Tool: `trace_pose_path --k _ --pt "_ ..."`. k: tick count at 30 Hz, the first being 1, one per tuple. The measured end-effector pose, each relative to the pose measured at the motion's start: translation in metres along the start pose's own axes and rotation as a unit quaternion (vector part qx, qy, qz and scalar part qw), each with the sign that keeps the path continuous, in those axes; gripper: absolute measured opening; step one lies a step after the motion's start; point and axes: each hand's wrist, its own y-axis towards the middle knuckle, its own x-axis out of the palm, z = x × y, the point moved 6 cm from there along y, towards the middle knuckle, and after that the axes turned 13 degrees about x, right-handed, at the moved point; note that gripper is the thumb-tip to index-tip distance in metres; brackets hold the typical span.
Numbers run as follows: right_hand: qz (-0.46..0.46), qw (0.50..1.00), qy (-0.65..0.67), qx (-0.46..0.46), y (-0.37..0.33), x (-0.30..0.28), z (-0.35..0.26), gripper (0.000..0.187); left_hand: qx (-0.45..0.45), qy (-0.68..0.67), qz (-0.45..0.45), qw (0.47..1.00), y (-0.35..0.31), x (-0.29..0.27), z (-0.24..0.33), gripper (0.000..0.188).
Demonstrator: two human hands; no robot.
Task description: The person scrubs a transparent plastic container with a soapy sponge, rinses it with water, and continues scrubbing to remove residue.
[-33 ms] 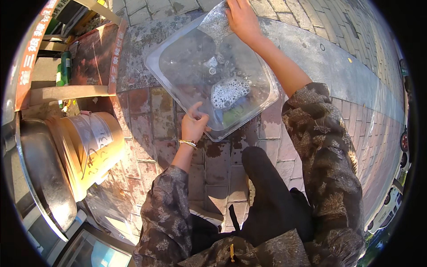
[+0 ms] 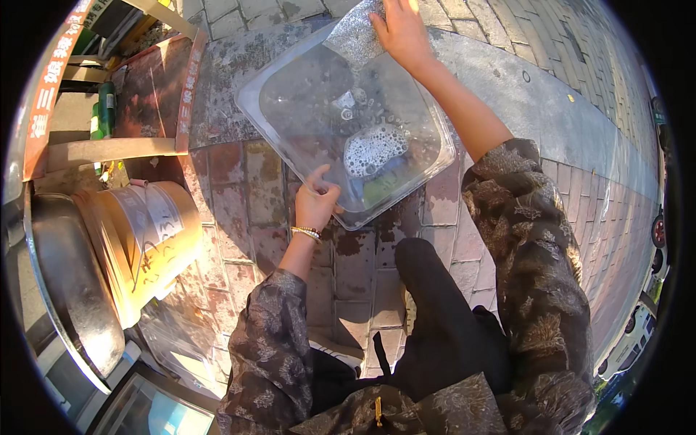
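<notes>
A clear plastic tub [image 2: 290, 94], rectangular with rounded corners, is in front of me above the brick paving. Soapy water lies in it, with a patch of white foam [image 2: 375, 150] and scattered bubbles. Something green [image 2: 380, 188] shows at its near corner; I cannot make out what. My left hand [image 2: 316, 203], with beaded bracelets at the wrist, is closed on the tub's near left rim. At the far corner my right hand [image 2: 404, 35] grips the tub beside a silvery, glittering patch [image 2: 355, 32]. The upper picture edge cuts off its fingertips.
To my left stand stacked yellow-orange buckets [image 2: 156, 239] beside a dark metal basin [image 2: 72, 275]. Beyond them are a wooden-framed stand [image 2: 116, 152] and green bottles [image 2: 107, 109]. A dark-framed glass-topped object [image 2: 156, 409] lies at lower left. Parked vehicles [image 2: 631, 341] line the far right.
My right hand has shifted slightly to the right along the tub's far corner. The left hand and the tub look unchanged.
</notes>
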Motion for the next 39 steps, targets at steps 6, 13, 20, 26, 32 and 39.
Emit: trace_pose_path --k 6,13,20,26,32,39 --pt "-0.046 0.992 0.019 -0.112 0.018 0.003 0.018 0.031 0.011 -0.014 -0.019 1.000 0.002 0.016 0.004 0.053" --pt "-0.167 0.944 -0.086 -0.271 -0.033 0.063 -0.115 0.017 -0.008 -0.023 0.016 1.000 -0.001 0.011 0.006 0.052" --pt "-0.196 0.924 -0.040 -0.325 -0.059 0.087 -0.154 0.009 0.006 0.044 0.093 0.995 -0.010 0.010 0.003 0.047" --pt "-0.164 0.952 -0.092 -0.241 -0.022 0.027 -0.054 0.018 0.064 0.181 0.100 0.976 -0.003 -0.015 -0.004 0.038" --pt "-0.204 0.971 -0.114 0.054 -0.008 -0.057 0.059 0.026 0.095 0.234 0.086 0.964 0.002 -0.017 0.006 0.038" --pt "-0.222 0.974 -0.041 0.029 -0.019 -0.066 0.065 0.027 0.248 0.085 0.116 0.958 0.037 -0.018 0.057 0.061"
